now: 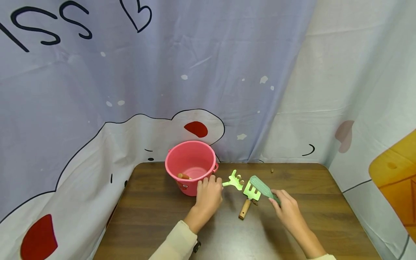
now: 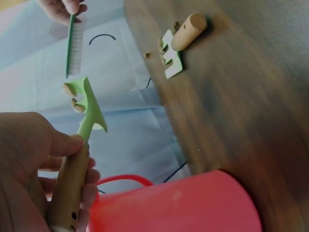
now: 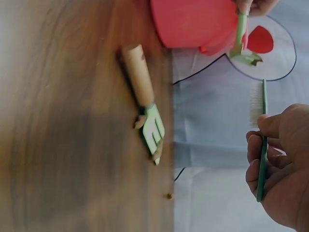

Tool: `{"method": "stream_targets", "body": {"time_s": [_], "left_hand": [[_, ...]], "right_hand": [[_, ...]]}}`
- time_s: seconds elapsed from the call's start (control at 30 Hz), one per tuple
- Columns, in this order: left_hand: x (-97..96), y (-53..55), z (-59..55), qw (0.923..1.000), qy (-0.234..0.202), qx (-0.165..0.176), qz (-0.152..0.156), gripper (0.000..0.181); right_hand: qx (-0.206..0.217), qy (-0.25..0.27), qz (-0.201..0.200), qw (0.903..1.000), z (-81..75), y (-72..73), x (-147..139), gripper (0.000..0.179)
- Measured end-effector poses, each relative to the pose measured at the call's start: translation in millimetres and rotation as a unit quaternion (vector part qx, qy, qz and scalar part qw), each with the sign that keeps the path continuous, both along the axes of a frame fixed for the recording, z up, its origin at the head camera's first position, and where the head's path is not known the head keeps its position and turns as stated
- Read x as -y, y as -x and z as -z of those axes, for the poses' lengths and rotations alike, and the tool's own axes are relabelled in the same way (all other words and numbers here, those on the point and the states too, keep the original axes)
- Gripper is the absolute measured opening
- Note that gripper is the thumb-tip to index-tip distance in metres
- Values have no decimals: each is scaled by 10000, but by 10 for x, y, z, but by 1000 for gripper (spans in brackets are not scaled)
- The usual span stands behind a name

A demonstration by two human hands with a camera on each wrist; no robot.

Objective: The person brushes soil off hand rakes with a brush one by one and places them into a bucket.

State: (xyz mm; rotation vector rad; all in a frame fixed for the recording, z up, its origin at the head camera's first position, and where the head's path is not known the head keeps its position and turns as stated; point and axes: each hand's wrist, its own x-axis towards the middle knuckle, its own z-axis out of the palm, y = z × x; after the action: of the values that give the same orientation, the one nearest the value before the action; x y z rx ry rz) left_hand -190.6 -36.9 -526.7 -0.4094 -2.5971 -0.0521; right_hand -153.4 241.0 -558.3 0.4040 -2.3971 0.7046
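My left hand (image 1: 209, 195) grips the wooden handle of a small light-green hand rake (image 2: 87, 108), held up beside the pink bucket (image 1: 186, 189). Brown clumps (image 2: 76, 105) cling between the rake's tines. In my right hand (image 1: 287, 207) is a green brush (image 3: 263, 145) with pale bristles, pinched between thumb and fingers. The bristles face toward the rake, and a small gap shows between the two in the right wrist view. Beneath the brush in the head view, a light-green hand fork (image 1: 252, 191) with a wooden handle lies on the table, brown clumps on and beside it.
Inside the bucket lies another wooden handle (image 1: 183, 176); whatever it belongs to is mostly hidden. A small brown crumb (image 1: 272, 170) sits near the far edge of the wooden table (image 1: 312, 202). Printed cloth (image 1: 162, 79) hangs behind the table.
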Motion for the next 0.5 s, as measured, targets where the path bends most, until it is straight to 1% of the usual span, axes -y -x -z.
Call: {"method": "stream_targets", "body": {"time_s": [0.23, 0.37, 0.5], "left_hand": [[-22, 38, -61, 9998, 192, -96, 38, 15], [-43, 69, -89, 9989, 408, -247, 1, 14], [-72, 100, -83, 9975, 530, -458, -45, 10]], "right_hand": [[-45, 68, -135, 9999, -144, 29, 123, 31], [-81, -37, -139, 9999, -223, 57, 193, 31], [-162, -221, -203, 9994, -267, 80, 281, 31]]}}
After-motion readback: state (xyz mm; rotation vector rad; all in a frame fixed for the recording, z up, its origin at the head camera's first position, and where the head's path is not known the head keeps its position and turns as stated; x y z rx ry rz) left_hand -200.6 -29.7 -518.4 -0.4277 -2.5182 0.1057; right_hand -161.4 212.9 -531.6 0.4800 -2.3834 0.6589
